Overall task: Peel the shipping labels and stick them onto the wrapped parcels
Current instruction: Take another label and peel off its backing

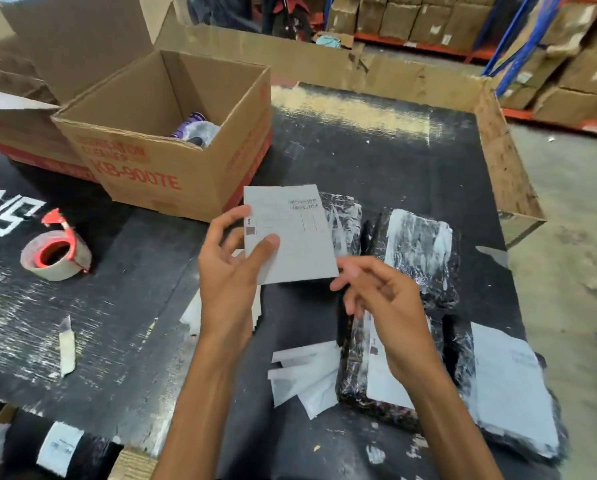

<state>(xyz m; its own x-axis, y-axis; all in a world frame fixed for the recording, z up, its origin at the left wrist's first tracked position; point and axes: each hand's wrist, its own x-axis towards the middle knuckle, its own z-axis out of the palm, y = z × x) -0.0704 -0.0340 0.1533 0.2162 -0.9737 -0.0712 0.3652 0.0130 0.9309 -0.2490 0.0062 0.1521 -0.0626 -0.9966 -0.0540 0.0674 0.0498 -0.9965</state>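
Currently one view only, from the head. The left hand [231,268] holds a single label [293,237] up above the black table [134,306]. Its thumb is pressed on the printed face and its fingers are curled behind the left edge, so it grips by pinching. The label is tilted, print side towards the camera, with a barcode at its upper right. The right hand [383,299] sits at the label's lower right corner with its fingers loosely curled and blurred. Cannot tell whether it pinches the corner or only touches it. Four black wrapped parcels lie on the table to the right. The back parcel [347,220] is partly hidden behind the label. The labelled parcel [425,268] just beside it carries a white sheet. The near parcel [356,389] lies under the right wrist and also bears a sheet. The big parcel [461,355] at the near right is mostly covered by a sheet. White paper slips [307,372] lie loose just left of the near parcel, and more white sheets [190,315] lie under the left wrist. At left are a tape roll [56,256] with a red core, a small cutter [67,348] and an open cardboard box [165,161].
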